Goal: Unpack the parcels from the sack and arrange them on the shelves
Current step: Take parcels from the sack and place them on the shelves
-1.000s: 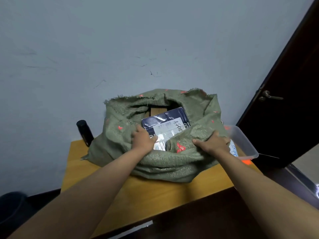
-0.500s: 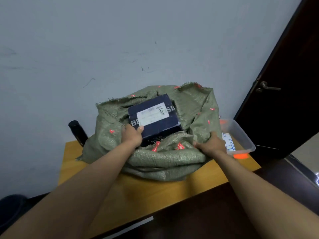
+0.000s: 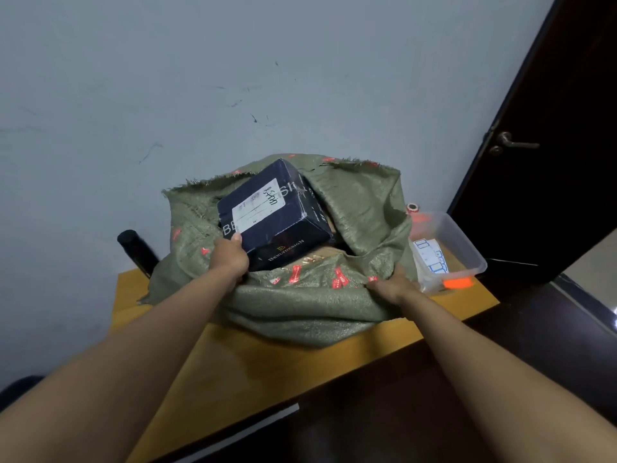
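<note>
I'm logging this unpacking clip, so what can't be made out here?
- Head view: how many parcels remain; the green woven sack hides them.
- White label on the dark blue box: print too small.
- Left hand grip: fingers hidden behind the box.
- Shelves: out of frame.

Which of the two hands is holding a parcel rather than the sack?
The left hand: it grips the near corner of the dark blue parcel. The right hand only holds the green sack's rim.

Label (image 3: pixel 257 206) scrawl illegible; brown parcel (image 3: pixel 329 251) mostly buried in sack (image 3: pixel 300 305).
</note>
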